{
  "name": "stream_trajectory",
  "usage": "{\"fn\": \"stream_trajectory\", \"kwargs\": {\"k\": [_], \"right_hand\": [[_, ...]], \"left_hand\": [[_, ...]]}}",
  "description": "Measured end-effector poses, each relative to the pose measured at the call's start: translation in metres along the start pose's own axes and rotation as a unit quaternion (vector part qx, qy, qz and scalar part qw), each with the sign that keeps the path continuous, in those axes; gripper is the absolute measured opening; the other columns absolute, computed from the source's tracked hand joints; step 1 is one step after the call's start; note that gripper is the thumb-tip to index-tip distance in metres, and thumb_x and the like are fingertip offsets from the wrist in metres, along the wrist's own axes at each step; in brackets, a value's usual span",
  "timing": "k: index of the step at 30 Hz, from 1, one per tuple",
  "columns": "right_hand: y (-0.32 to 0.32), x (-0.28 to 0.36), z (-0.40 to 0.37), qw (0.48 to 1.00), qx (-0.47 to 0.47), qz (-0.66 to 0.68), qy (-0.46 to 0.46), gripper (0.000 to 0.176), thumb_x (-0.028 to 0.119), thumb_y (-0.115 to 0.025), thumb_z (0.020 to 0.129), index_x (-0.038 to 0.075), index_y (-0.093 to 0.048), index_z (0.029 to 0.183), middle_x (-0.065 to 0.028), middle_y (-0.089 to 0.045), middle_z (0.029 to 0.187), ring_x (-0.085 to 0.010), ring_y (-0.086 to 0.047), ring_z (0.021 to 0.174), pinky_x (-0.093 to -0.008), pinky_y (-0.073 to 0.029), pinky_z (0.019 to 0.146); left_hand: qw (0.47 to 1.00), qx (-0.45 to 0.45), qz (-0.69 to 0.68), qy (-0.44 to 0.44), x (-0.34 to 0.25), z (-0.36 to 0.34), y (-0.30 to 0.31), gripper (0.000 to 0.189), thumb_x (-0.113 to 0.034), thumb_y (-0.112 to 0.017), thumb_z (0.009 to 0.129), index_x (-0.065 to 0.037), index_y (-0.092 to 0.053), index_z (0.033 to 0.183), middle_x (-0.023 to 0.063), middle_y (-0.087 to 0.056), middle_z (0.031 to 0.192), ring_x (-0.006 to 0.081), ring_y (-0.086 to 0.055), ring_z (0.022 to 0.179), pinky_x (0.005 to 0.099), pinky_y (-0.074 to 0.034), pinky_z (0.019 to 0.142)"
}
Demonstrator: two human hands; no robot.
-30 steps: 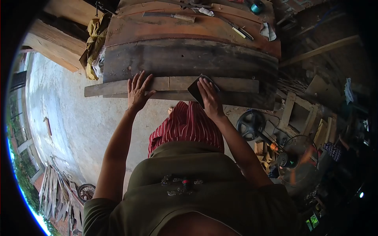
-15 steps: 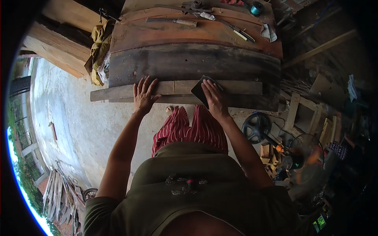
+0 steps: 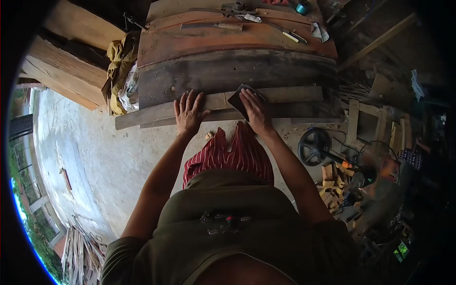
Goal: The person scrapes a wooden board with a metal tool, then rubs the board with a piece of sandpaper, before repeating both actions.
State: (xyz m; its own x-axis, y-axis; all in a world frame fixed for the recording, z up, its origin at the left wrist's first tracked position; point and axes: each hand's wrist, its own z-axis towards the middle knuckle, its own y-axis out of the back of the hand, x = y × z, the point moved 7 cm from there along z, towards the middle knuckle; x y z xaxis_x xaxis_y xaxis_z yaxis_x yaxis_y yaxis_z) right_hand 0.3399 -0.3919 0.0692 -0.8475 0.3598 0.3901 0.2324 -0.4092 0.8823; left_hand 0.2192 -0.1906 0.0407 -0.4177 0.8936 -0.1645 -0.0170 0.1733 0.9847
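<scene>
A long narrow wooden strip [image 3: 297,94] lies along the near edge of the dark workbench, its left end jutting past the bench. My left hand [image 3: 190,114] rests flat on the strip left of its middle, fingers spread. Under the fingers of my right hand [image 3: 255,113] is a dark, square-cornered sheet that looks like sandpaper [image 3: 238,101]. These fingers are close together and press the sheet onto the strip, just right of a thin line across the wood. The sheet's underside is hidden.
Farther back on the workbench [image 3: 199,71] lie a chisel [image 3: 213,26], a pen-like tool [image 3: 290,37] and a teal spool [image 3: 302,8]. A yellow cloth bundle [image 3: 118,66] hangs at the left. On the floor at right are a black wheel [image 3: 314,146] and wood offcuts [image 3: 335,183].
My right hand and the dark sheet have slid left along the strip, closer to the thin line. My left hand stays at the same spot on the wood. The camera view has shifted slightly.
</scene>
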Motion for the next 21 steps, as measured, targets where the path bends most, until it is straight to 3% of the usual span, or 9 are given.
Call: {"fn": "stream_trajectory", "kwargs": {"k": [2,5,8,11,13,14,16,18,21], "right_hand": [[0.047,-0.097,-0.022,0.981,-0.08,-0.038,-0.172,0.058,-0.005,-0.062,0.081,-0.002,-0.048,0.137,-0.0209,-0.047,0.144,-0.036,-0.041,0.137,-0.043,-0.034,0.115],[0.08,-0.192,-0.052,0.935,-0.109,-0.112,-0.318,0.063,-0.007,-0.065,0.079,-0.003,-0.045,0.138,-0.0213,-0.046,0.145,-0.0361,-0.041,0.137,-0.0453,-0.032,0.116],[0.052,-0.147,-0.037,0.934,-0.105,-0.132,-0.315,0.063,-0.004,-0.066,0.079,-0.003,-0.044,0.138,-0.0195,-0.043,0.148,-0.0345,-0.038,0.139,-0.0441,-0.031,0.117],[-0.003,-0.026,-0.006,0.989,-0.053,-0.049,-0.133,0.061,-0.002,-0.061,0.084,-0.004,-0.042,0.141,-0.0171,-0.039,0.151,-0.0329,-0.033,0.142,-0.0425,-0.03,0.118],[-0.013,0.004,-0.008,0.998,-0.023,0.017,-0.057,0.057,-0.005,-0.052,0.088,-0.003,-0.042,0.143,-0.017,-0.039,0.151,-0.0315,-0.036,0.141,-0.0432,-0.031,0.118],[-0.009,0.004,-0.01,0.999,-0.006,0.03,-0.018,0.056,-0.006,-0.05,0.089,-0.002,-0.041,0.144,-0.0167,-0.039,0.152,-0.0314,-0.037,0.141,-0.0434,-0.031,0.117],[0.021,-0.045,-0.032,0.998,-0.014,0.004,-0.064,0.058,-0.006,-0.049,0.089,0.001,-0.04,0.146,-0.0154,-0.039,0.152,-0.032,-0.038,0.141,-0.0438,-0.031,0.117],[0.06,-0.113,-0.058,0.977,-0.059,-0.04,-0.202,0.067,-0.011,-0.055,0.083,0.003,-0.039,0.147,-0.0126,-0.039,0.153,-0.0317,-0.035,0.142,-0.0425,-0.031,0.118],[0.089,-0.174,-0.075,0.963,-0.076,-0.104,-0.235,0.07,-0.01,-0.062,0.08,0.003,-0.041,0.145,-0.0113,-0.036,0.155,-0.0309,-0.033,0.143,-0.0421,-0.03,0.119]], "left_hand": [[1.0,0.002,0.0,0.005,0.001,-0.004,-0.002,0.074,-0.058,-0.057,0.089,-0.031,-0.03,0.152,0.0035,-0.027,0.159,0.0284,-0.019,0.148,0.0528,-0.007,0.12],[1.0,-0.006,0.003,0.006,0.002,-0.005,-0.001,0.074,-0.058,-0.057,0.089,-0.032,-0.029,0.152,0.0032,-0.027,0.159,0.0279,-0.019,0.148,0.0521,-0.006,0.121],[1.0,-0.002,-0.001,0.008,0.001,-0.001,0.002,0.075,-0.057,-0.059,0.088,-0.032,-0.029,0.153,0.0031,-0.027,0.158,0.0275,-0.019,0.148,0.0517,-0.006,0.121],[1.0,0.009,0.0,0.013,0.0,-0.006,-0.001,0.076,-0.057,-0.06,0.087,-0.032,-0.029,0.153,0.0031,-0.028,0.158,0.0272,-0.019,0.148,0.0519,-0.006,0.121],[1.0,-0.004,-0.007,0.003,0.001,-0.003,0.001,0.076,-0.056,-0.061,0.087,-0.032,-0.029,0.153,0.003,-0.028,0.158,0.0272,-0.019,0.148,0.0522,-0.006,0.121],[1.0,-0.005,-0.006,0.003,0.002,-0.002,0.001,0.076,-0.056,-0.061,0.087,-0.032,-0.029,0.153,0.003,-0.028,0.158,0.0272,-0.019,0.148,0.0522,-0.006,0.121],[1.0,0.011,-0.002,0.005,0.0,-0.003,0.001,0.077,-0.055,-0.061,0.087,-0.031,-0.029,0.153,0.003,-0.028,0.158,0.0274,-0.019,0.148,0.0525,-0.006,0.12],[1.0,-0.005,-0.007,0.0,-0.001,-0.001,-0.001,0.078,-0.054,-0.063,0.086,-0.03,-0.029,0.153,0.0039,-0.029,0.157,0.0282,-0.02,0.147,0.0526,-0.006,0.12],[1.0,-0.007,-0.015,-0.026,0.0,-0.005,0.014,0.082,-0.052,-0.067,0.084,-0.03,-0.029,0.153,0.006,-0.031,0.155,0.0297,-0.022,0.146,0.0529,-0.007,0.12]]}}
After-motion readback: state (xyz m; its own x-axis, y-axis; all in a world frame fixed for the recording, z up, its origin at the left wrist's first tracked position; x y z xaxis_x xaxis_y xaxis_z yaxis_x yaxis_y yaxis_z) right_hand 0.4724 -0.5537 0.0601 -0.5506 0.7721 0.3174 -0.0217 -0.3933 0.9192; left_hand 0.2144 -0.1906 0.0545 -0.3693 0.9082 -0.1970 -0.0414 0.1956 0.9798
